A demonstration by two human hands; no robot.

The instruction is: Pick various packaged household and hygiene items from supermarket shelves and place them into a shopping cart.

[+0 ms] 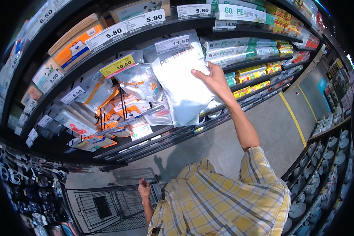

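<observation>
A white plastic packet hangs on the shelf rack under a price tag. My right hand grips its upper right edge, with the thumb across the front and the other fingers hidden behind. To the left of it hang clear bags with small orange marks. Low down, my left hand is beside the metal shopping cart. Its fingers are curled closed, and what they hold, if anything, cannot be made out.
Boxed rolls and yellow packs fill shelves at the right. Orange packs line the upper left shelf. Grey floor with a yellow line runs past racks of dishes. Footwear stands at the far left.
</observation>
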